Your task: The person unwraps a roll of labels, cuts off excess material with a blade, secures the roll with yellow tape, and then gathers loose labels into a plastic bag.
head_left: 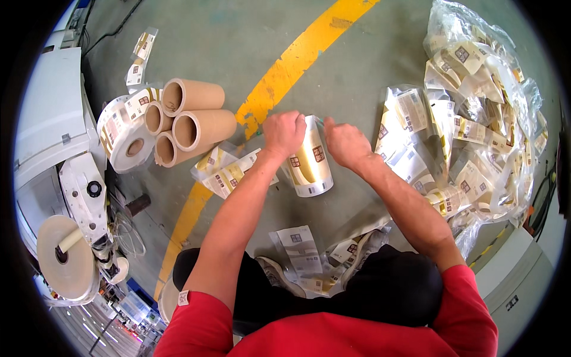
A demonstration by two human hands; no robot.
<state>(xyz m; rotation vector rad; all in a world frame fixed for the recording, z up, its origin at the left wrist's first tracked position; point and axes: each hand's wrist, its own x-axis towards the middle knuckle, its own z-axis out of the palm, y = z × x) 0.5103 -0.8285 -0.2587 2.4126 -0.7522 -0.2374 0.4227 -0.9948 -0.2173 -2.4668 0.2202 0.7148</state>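
A roll of gold, white and silver printed film [312, 163] stands on the floor in front of me, leaning slightly. Closed into a fist, my left hand [284, 134] is at the roll's upper left edge; a small green bit shows beside it, and what its fingers hold is hidden. At the upper right of the roll, my right hand [347, 144] is closed on a thin teal strip [320, 121] that reaches toward the roll's top. Whether the green bit and the teal strip are one piece, I cannot tell.
Several cardboard tubes [205, 126] are stacked at left beside a wide film roll [128, 140]. Loose printed film pieces [229, 177] lie nearby and between my shoes [300, 250]. A large clear bag of film scraps [488, 119] fills the right. Machinery [53, 119] stands far left.
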